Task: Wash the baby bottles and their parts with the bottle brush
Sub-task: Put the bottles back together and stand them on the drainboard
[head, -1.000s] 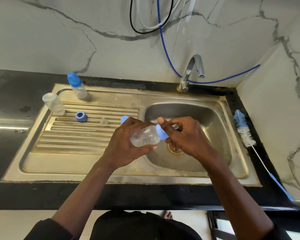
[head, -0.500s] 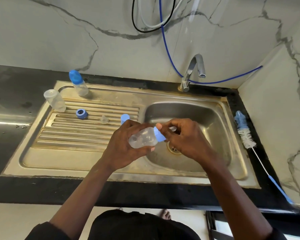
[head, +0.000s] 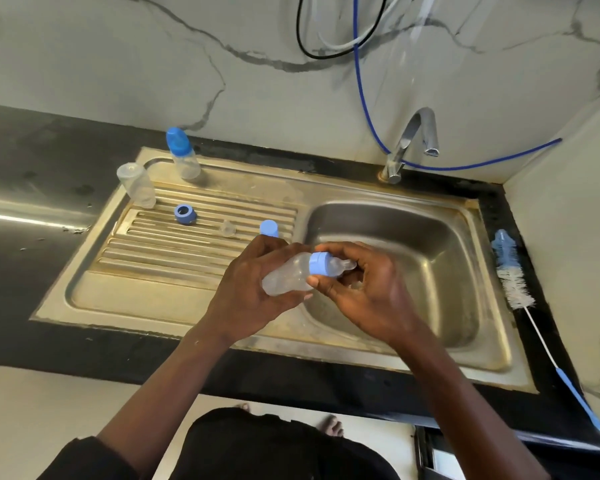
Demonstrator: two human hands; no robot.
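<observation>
My left hand (head: 246, 292) grips a clear baby bottle (head: 288, 277) lying on its side over the sink's left rim. Its blue collar ring (head: 320, 263) and clear teat (head: 343, 265) point right, and my right hand (head: 364, 289) pinches the ring between thumb and fingers. A blue cap (head: 269, 227) stands on the drainboard just behind my left hand. Further left lie a blue ring (head: 184, 213) and a small clear teat (head: 228, 228). An open clear bottle (head: 136, 184) and a blue-capped bottle (head: 182, 154) stand at the back left. The bottle brush (head: 513, 278) lies on the counter at right.
The steel sink basin (head: 430, 244) is under my right hand, with the tap (head: 413, 140) at the back and no water running. The ribbed drainboard (head: 174, 251) stretches left. Black counter (head: 21, 216) surrounds the sink; a blue hose (head: 361, 98) hangs on the marble wall.
The bottle has tilted so its neck points up to the right, and my right hand's fingers have shifted round the blue ring and teat. The other parts have not moved.
</observation>
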